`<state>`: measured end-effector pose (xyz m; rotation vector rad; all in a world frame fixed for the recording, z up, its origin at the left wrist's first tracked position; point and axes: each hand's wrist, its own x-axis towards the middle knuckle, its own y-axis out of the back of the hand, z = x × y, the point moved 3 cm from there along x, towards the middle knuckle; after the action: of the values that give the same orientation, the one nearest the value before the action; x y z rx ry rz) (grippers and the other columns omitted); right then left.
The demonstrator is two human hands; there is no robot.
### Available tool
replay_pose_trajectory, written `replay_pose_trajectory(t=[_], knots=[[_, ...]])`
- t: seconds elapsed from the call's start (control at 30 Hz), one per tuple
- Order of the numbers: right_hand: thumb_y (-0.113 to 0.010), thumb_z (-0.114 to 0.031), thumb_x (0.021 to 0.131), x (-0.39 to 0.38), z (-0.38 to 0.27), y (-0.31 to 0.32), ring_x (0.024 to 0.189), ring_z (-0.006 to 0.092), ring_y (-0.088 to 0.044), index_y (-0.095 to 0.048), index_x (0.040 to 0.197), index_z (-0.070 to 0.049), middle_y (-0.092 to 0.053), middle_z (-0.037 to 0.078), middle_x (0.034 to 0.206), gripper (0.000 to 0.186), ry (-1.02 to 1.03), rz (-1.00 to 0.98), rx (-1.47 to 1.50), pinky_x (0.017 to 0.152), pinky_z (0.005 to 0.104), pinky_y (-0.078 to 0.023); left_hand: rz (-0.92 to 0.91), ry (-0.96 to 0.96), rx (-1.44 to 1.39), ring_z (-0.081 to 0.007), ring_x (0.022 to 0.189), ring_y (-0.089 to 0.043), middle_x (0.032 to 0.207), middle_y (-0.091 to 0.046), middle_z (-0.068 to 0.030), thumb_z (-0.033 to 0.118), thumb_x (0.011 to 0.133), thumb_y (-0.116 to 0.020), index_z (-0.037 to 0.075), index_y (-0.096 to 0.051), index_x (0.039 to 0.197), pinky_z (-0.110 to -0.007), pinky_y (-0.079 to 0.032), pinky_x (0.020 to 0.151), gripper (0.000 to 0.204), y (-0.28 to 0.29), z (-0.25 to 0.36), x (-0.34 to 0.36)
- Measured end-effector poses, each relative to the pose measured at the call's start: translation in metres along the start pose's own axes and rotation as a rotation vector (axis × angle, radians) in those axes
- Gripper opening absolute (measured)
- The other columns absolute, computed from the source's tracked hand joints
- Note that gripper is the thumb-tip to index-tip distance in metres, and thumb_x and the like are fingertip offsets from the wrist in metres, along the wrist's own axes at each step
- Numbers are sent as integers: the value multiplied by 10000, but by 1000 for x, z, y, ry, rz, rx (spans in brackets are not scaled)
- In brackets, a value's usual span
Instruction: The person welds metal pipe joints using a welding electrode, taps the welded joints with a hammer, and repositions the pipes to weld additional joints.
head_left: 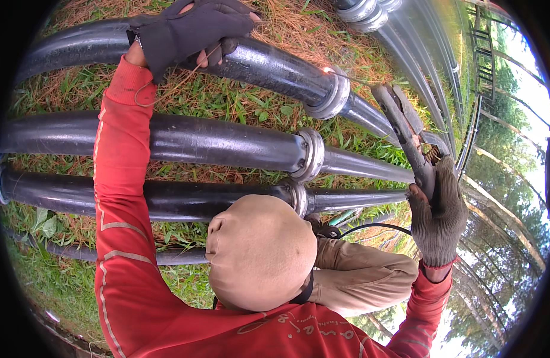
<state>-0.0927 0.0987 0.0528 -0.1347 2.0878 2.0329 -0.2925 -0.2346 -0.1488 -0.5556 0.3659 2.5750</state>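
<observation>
My left hand (185,39), in a dark fingerless glove, lies at the upper black pipe (275,71), fingers curled around something I cannot make out; thin orange strands hang beside it. My right hand (436,215), in a grey knit glove, grips a worn clamp-type electrode holder (406,131) with a spring. A thin rod reaches from the holder's jaws to a bright glowing spot (327,71) on the upper pipe, just left of its flanged collar (335,95). Both arms are in red sleeves.
Two more black pipes (215,140) with collars run below. A beige-covered head (263,250) and trousered leg (361,280) fill the lower middle, beside a black cable (376,226). More pipes (415,59), grass, pine needles, a railing (484,59) and trees lie around.
</observation>
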Motion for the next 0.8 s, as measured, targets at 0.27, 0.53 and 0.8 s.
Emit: replay_pose_trajectory(t=[0.27, 0.53, 0.8], knots=[[-885, -130, 920, -20, 17, 0, 1083, 402, -823, -656, 1467, 53, -782, 287, 1226, 620, -31, 101, -36, 909, 412, -630, -201, -210, -238, -99, 620, -726, 787, -789, -70, 469, 1072, -732, -15, -798, 1306, -223, -561, 516, 542, 13, -34, 5], [-885, -116, 920, -33, 27, -10, 1142, 377, -819, -646, 1474, 93, -778, 316, 1269, 639, -104, 105, 86, 952, 409, -627, -187, -77, 68, -97, 632, -711, 821, -792, -62, 445, 1089, -709, 0, -769, 1397, -218, -546, 541, 544, 5, -24, 11], [-876, -84, 919, -52, 39, -18, 1150, 353, -813, -642, 1470, 105, -781, 295, 1297, 627, -58, 197, 164, 962, 406, -625, -250, -564, -433, -127, 733, -721, 946, -816, -80, 296, 1060, -775, 11, -848, 1177, -299, -583, 670, 317, -10, -23, -1]])
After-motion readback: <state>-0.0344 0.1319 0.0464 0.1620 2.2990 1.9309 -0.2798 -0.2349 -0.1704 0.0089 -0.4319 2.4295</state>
